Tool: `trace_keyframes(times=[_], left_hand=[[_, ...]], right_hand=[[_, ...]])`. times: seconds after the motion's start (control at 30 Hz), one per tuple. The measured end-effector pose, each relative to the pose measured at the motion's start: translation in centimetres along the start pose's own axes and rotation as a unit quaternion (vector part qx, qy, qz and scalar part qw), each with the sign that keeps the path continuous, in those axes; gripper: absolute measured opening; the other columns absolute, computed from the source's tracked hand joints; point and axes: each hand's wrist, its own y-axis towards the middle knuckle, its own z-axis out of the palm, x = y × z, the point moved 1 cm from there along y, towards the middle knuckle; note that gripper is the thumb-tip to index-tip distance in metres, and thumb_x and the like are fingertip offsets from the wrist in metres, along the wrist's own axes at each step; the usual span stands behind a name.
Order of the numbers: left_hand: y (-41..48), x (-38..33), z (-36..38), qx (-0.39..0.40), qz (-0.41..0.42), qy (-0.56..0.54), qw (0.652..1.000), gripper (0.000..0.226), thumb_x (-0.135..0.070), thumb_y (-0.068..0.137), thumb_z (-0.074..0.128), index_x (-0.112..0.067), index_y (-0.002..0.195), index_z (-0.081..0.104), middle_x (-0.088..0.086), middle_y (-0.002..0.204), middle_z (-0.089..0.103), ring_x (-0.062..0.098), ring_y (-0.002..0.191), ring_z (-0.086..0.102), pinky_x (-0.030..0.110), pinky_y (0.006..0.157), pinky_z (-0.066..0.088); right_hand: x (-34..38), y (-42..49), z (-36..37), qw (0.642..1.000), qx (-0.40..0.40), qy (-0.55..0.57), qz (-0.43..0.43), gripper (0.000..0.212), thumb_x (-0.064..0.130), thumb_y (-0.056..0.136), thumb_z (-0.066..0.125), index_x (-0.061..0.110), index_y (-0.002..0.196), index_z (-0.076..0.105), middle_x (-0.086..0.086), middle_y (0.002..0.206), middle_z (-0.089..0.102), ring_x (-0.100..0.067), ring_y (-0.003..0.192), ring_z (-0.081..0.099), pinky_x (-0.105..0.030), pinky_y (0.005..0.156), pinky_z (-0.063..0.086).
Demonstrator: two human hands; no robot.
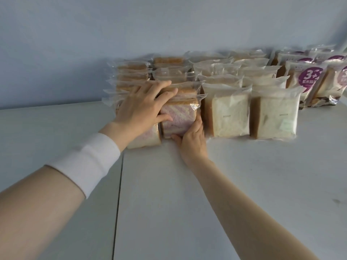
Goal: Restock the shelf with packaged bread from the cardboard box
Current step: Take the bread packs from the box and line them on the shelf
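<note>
The pink-swirl bread pack [176,117] stood upright at the front of the second row from the left end of the shelf [244,175], w/ more of its kind lined up behind it toward the back wall [131,34]. The person's right hand [193,143] gripped its lower right corner, thumb along the bottom edge, fingers curled up the side. The left hand [142,107] lay over the top of it and the packs behind, fingers spread and fairly straight, thumb across the front face. It looked like pressing, not clutching.

Just beside it on the left, a second swirl pack [146,139] fronted the end row, partly hidden by the left wrist. To the right sat two rows of white-bread packs [231,117], then purple-label packs [308,79] near the right end. There was a white band [88,162] on the left forearm. The cardboard box wasn't in view.

Risks, as I judged them:
- The pack seemed to be getting squared into its row. Soft bread in thin film, so too much push from the top hand could've squashed the slices.
- A hard shove backward might've tipped or skewed the rows behind.
- Letting go while the pack leaned could've let it flop forward onto the bare front of the shelf.
- The right knuckles were close to the white-bread row and could've nudged it out of line.
</note>
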Motion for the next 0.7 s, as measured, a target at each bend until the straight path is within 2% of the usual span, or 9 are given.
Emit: trace_keyframes(times=[0.1,0.17,0.23,0.3,0.33,0.4,0.5,0.6,0.7], left_hand=[[-0.1,-0.2,0.1,0.009,-0.004,0.012,1.0,0.072,-0.045,0.068,0.074,-0.01,0.127,0.053,0.015,0.13,0.054,0.037,0.111,0.056,0.051,0.081,0.05],[-0.1,-0.4,0.0,0.019,-0.005,0.023,1.0,0.073,-0.045,0.07,0.073,-0.009,0.13,0.049,0.016,0.133,0.051,0.038,0.113,0.054,0.052,0.084,0.048],[-0.2,-0.5,-0.2,0.03,-0.008,0.035,0.999,0.078,-0.046,0.071,0.072,-0.008,0.133,0.045,0.018,0.138,0.046,0.039,0.119,0.05,0.054,0.093,0.042],[-0.2,-0.5,-0.5,0.024,-0.011,0.026,0.999,0.084,-0.048,0.069,0.072,-0.006,0.136,0.042,0.021,0.144,0.039,0.039,0.13,0.041,0.061,0.104,0.029],[-0.1,-0.5,-0.7,0.013,-0.013,0.015,1.0,0.087,-0.051,0.068,0.07,-0.005,0.136,0.041,0.022,0.145,0.037,0.039,0.133,0.036,0.066,0.106,0.023],[0.4,-1.2,-1.4,-0.016,-0.013,-0.003,1.0,0.088,-0.061,0.071,0.057,-0.006,0.137,0.037,0.023,0.145,0.036,0.039,0.135,0.031,0.07,0.105,0.018],[3.9,-4.0,-2.5,-0.008,-0.016,-0.039,0.999,0.09,-0.07,0.073,0.043,-0.011,0.141,0.033,0.018,0.148,0.033,0.036,0.137,0.029,0.061,0.111,0.018],[9.5,-7.1,-2.1,0.094,-0.057,-0.084,0.99,0.096,-0.081,0.068,0.025,-0.025,0.146,0.021,0.007,0.156,0.018,0.025,0.144,0.012,0.051,0.116,0.011],[13.2,-7.8,-0.5,0.203,-0.124,-0.139,0.961,0.085,-0.077,0.072,0.016,-0.035,0.146,0.014,-0.002,0.158,0.003,0.02,0.145,0.002,0.046,0.116,0.005]], right_hand=[[0.4,-0.6,-1.6,0.998,0.064,0.004,-0.013,0.1,0.026,0.084,0.064,0.006,0.146,-0.01,-0.011,0.157,0.002,-0.023,0.145,0.004,-0.031,0.117,0.008],[0.5,-1.7,-3.3,0.995,0.089,-0.028,-0.043,0.094,0.025,0.086,0.063,0.008,0.148,-0.006,-0.009,0.157,0.005,-0.022,0.145,0.007,-0.032,0.117,0.013],[0.3,-3.4,-5.6,0.991,0.074,-0.054,-0.095,0.08,0.021,0.085,0.066,0.009,0.147,0.017,-0.008,0.154,0.024,-0.023,0.14,0.027,-0.034,0.113,0.029],[-0.6,-4.9,-8.6,0.989,0.01,-0.042,-0.144,0.066,0.016,0.08,0.071,0.008,0.138,0.041,-0.008,0.141,0.044,-0.025,0.124,0.05,-0.037,0.101,0.045],[-1.4,-5.3,-10.2,0.986,-0.024,-0.051,-0.158,0.063,0.015,0.077,0.074,0.008,0.134,0.046,-0.009,0.137,0.049,-0.026,0.118,0.054,-0.036,0.098,0.047],[-3.3,-4.7,-13.0,0.977,-0.07,-0.117,-0.162,0.069,0.015,0.074,0.076,0.007,0.134,0.045,-0.014,0.138,0.045,-0.032,0.124,0.048,-0.035,0.103,0.04],[-5.0,-1.6,-14.6,0.951,-0.06,-0.229,-0.2,0.086,0.019,0.069,0.079,0.003,0.141,0.034,-0.026,0.148,0.026,-0.043,0.139,0.021,-0.05,0.113,0.024],[-5.4,0.9,-14.0,0.908,-0.027,-0.323,-0.265,0.105,0.029,0.062,0.083,-0.001,0.144,0.023,-0.03,0.149,0.017,-0.045,0.14,0.012,-0.054,0.114,0.018],[-5.9,2.5,-13.1,0.887,-0.059,-0.344,-0.303,0.105,0.029,0.055,0.087,-0.005,0.138,0.034,-0.029,0.146,0.027,-0.043,0.137,0.021,-0.047,0.112,0.021]])
